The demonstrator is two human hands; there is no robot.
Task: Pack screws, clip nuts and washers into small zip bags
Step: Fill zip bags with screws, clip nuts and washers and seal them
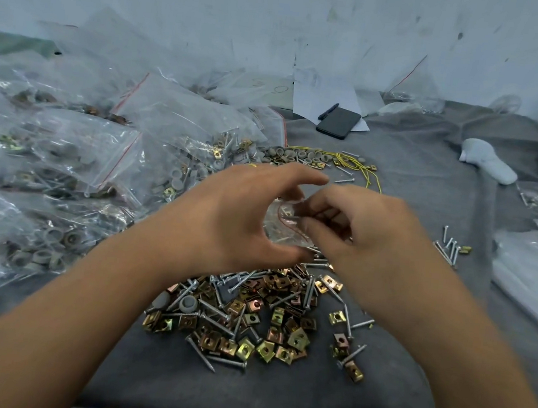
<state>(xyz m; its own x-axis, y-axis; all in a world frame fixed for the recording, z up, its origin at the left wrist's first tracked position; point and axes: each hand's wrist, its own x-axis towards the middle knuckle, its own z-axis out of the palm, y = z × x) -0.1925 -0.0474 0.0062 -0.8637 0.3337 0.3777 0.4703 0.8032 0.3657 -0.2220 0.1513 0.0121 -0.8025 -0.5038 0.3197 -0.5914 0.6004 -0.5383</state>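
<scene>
Between my hands is a small clear zip bag [283, 225] with a red seal line. My left hand [243, 214] curls round its left side, thumb below and fingers above. My right hand [360, 232] pinches a screw [291, 217] at the bag's mouth. Below the hands lies a pile of brass-coloured clip nuts [269, 322] mixed with silver screws [217, 320] on the grey cloth [395, 170]. A row of grey washers [298, 155] lies behind the hands. The inside of the bag is blurred.
Many filled zip bags [68, 158] heap up at the left. A black phone [338, 122] and a pen lie on white paper at the back. A yellow wire [360, 166], loose screws [449, 249] at the right, a white object [487, 160] and plastic sheets [530, 278] lie around.
</scene>
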